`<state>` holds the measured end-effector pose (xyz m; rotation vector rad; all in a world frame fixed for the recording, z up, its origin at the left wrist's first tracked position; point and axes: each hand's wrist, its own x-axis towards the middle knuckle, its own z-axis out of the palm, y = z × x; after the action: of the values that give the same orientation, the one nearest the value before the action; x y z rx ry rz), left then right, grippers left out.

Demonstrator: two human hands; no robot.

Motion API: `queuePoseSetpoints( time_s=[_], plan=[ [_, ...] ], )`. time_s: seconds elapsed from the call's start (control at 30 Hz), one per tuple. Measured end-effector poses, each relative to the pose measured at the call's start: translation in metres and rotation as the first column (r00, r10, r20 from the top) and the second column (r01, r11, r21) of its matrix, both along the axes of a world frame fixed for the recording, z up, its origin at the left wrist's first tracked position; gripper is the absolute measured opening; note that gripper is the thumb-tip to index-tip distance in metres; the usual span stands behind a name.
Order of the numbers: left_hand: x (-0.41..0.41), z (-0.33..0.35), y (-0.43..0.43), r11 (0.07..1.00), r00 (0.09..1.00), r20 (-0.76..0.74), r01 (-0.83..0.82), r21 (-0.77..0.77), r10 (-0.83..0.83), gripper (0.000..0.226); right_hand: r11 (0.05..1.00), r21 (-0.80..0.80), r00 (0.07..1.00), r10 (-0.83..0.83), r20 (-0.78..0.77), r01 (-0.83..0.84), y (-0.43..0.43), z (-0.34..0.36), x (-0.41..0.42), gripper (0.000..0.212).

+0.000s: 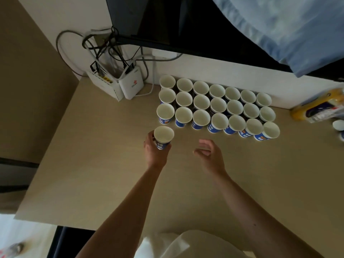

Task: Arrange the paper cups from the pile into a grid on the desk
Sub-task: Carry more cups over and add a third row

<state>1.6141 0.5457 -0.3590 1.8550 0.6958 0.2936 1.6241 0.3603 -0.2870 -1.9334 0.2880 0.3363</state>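
Several blue-and-white paper cups stand upright in a three-row grid (216, 107) at the back of the beige desk (104, 164), against the wall. My left hand (155, 151) grips one more paper cup (163, 136) just in front of the grid's left end, below the front row's first cup. My right hand (210, 155) hovers over the desk to the right of it, fingers loosely curled and apart, holding nothing. A further cup (339, 126) shows at the right edge.
Two white router boxes (119, 86) with a tangle of cables stand at the back left. A yellow and blue plastic package (320, 107) lies at the far right. A dark monitor (167, 25) and blue cloth (290, 28) hang above. The desk's left edge drops off.
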Motion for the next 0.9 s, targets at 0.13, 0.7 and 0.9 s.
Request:
queuePoseSetpoints(
  time_s=[0.13,0.7,0.9],
  plan=[
    [0.012,-0.010,0.004,1.000,1.000,0.013,0.005,0.013,-0.005,0.067,1.000,-0.010,1.000,-0.016,-0.013,0.016,0.004,-0.002,0.004,0.043],
    [0.037,-0.012,0.007,0.998,1.000,0.002,0.019,0.059,-0.019,0.061,0.998,-0.002,0.997,-0.057,-0.052,0.057,0.009,-0.006,0.016,0.044],
    [0.039,-0.010,0.011,0.995,0.998,0.003,0.056,0.087,-0.057,0.068,0.999,-0.008,0.996,-0.050,-0.067,0.050,0.004,-0.003,0.014,0.042]
  ],
)
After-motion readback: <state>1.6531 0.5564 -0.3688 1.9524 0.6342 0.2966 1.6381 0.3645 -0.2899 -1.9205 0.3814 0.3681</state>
